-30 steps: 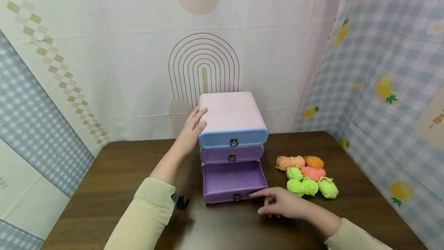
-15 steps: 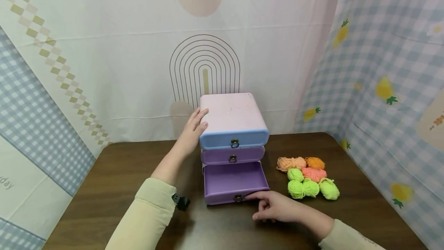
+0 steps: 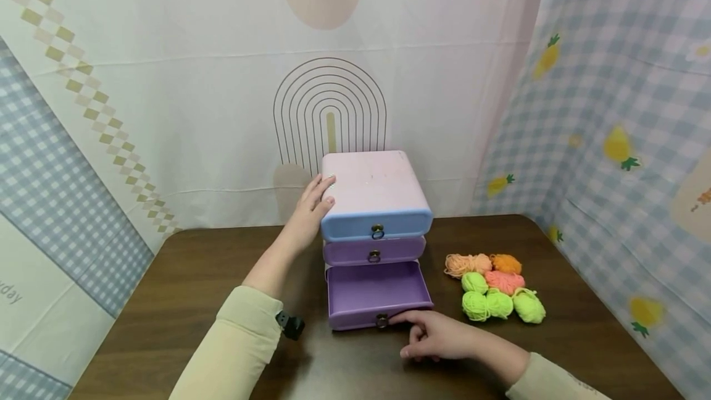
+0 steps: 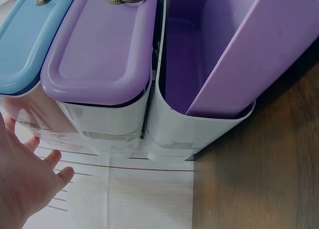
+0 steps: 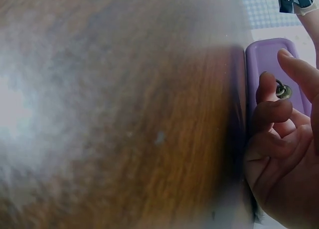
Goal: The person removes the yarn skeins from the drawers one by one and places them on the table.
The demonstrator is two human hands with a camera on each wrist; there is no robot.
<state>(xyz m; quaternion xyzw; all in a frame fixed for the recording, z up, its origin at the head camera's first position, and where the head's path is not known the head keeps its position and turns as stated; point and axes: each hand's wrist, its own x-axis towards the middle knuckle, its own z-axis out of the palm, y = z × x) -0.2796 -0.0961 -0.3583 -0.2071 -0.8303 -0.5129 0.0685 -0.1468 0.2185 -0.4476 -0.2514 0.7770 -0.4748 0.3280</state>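
A small cabinet with a pink top stands at the table's back, a blue drawer above two purple ones. Its bottom drawer is pulled out, showing its inside. My left hand rests against the cabinet's upper left side with fingers spread; the left wrist view has this hand beside the pink casing. At the bottom drawer's front, my right hand reaches its straight index finger to the brass ring pull, the other fingers bent. In the right wrist view, thumb and fingers surround the ring pull without gripping it.
Right of the cabinet lie small yarn balls: peach, orange, coral pink and several lime green ones. Patterned cloth hangs close behind the brown table and along both sides.
My right hand has slid left along the bottom drawer's front, its index fingertip now at the ring pull. The left hand stays against the cabinet, and the drawer looks equally far out.
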